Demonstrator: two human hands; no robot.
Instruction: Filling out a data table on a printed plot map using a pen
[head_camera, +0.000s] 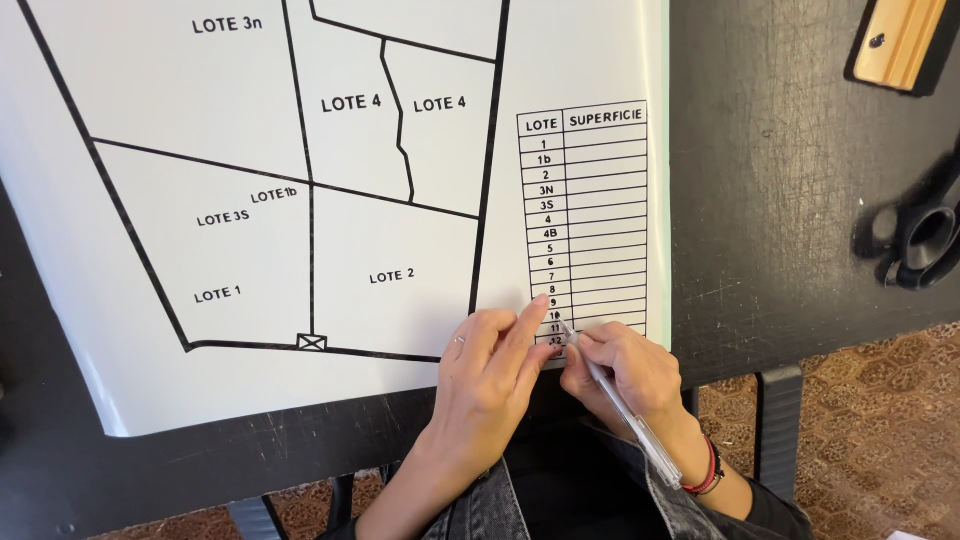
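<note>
Risk, as judged: slip of pen tip (566, 330) across white plan sheet (250, 340), scoring lettering at printed table (590, 230), if pressed too hard. Right hand (630, 375): closed around clear pen (625, 405) in writing grip, tip on lowest table rows near sheet's bottom edge. Left hand (490, 375): partly open, holding nothing, fingertips (540, 303) pressed flat on same rows just beside tip. Black tabletop (780, 200) beneath; black scissors (920, 235) and wooden block (900, 40) well apart, to right.

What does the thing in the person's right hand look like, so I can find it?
Start at the big white board with black lines, then go to the table grid at its lower right. There the right hand holds a thin clear-barrelled pen, tip on the grid's bottom rows, the only slim see-through stick around.
</note>
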